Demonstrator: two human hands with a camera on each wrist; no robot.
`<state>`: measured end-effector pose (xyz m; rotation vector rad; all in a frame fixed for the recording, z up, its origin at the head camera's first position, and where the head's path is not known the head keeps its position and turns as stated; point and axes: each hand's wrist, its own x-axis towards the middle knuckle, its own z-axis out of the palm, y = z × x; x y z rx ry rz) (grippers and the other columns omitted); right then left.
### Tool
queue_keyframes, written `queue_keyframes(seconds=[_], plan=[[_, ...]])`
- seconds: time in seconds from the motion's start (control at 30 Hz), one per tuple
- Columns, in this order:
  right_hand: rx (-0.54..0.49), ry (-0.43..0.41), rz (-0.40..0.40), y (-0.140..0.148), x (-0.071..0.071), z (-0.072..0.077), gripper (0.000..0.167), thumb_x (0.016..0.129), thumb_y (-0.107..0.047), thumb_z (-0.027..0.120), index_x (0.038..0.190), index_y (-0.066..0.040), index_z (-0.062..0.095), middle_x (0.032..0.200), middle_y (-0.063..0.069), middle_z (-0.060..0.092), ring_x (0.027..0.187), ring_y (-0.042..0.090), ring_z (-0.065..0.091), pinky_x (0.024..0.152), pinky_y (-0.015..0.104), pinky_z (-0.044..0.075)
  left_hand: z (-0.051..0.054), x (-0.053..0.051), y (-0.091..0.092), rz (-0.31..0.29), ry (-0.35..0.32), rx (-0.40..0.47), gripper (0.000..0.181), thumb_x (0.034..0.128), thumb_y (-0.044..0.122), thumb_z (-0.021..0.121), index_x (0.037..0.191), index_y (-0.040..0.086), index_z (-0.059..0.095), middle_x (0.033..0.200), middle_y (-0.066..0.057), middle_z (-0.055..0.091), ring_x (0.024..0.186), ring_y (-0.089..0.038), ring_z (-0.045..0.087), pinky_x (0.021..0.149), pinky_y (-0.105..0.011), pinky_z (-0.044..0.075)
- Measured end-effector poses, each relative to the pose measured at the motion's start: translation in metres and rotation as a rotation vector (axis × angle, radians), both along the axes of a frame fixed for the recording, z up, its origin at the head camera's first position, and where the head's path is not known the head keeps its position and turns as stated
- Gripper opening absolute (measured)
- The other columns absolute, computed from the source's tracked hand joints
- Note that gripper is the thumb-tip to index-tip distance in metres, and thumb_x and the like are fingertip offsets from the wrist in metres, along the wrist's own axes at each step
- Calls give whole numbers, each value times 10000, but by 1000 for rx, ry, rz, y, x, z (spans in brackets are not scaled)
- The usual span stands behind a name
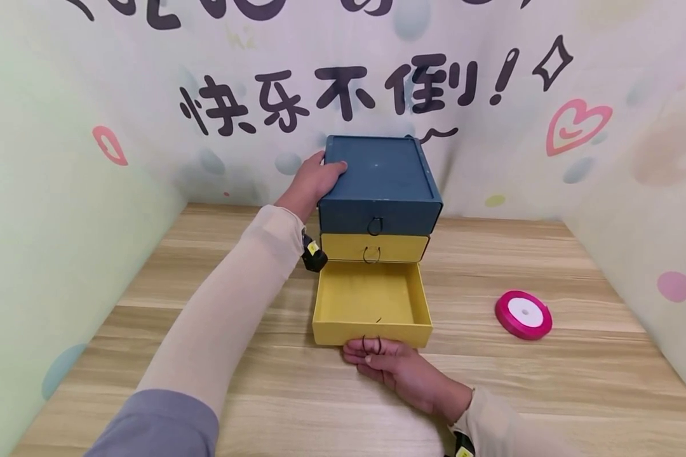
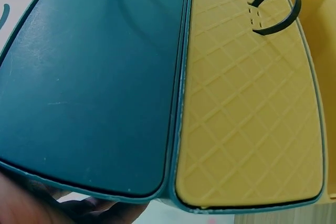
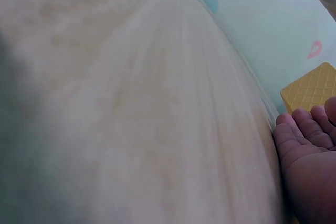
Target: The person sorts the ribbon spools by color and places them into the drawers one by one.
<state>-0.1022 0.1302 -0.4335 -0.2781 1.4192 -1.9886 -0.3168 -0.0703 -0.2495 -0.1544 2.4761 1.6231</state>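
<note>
A small drawer cabinet (image 1: 377, 171) stands against the back wall, with a dark blue top and upper drawer and yellow drawers below. My left hand (image 1: 316, 181) holds its upper left edge, thumb over the top and fingers down the side. The middle yellow drawer (image 2: 247, 103) is closed and has a dark ring pull (image 2: 294, 9). Below it, the bottom yellow drawer (image 1: 371, 333) is pulled out, showing a bare inside. At its front, my right hand (image 1: 400, 371) is palm up with fingers at the dark ring pull (image 1: 379, 346); the exact finger contact is partly hidden.
A roll of magenta ribbon (image 1: 524, 315) with a white centre lies to the right on the wood-grain table (image 1: 286, 393). Behind and beside the table, a patterned wall cloth (image 1: 491, 165) carries dark lettering.
</note>
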Motion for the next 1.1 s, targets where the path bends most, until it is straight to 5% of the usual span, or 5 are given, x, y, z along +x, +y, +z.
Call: queue_keyframes(seconds=[1.1], plan=[[-37, 19, 54, 6, 25, -2, 461, 1003, -50, 519, 1414, 137, 428, 1458, 242, 464, 1324, 239, 494, 1075, 316, 393, 2, 1, 0, -11, -8, 0, 654, 1026, 423, 495, 1597, 264, 219, 1598, -18, 305, 1409, -255, 364, 1123, -440, 334]])
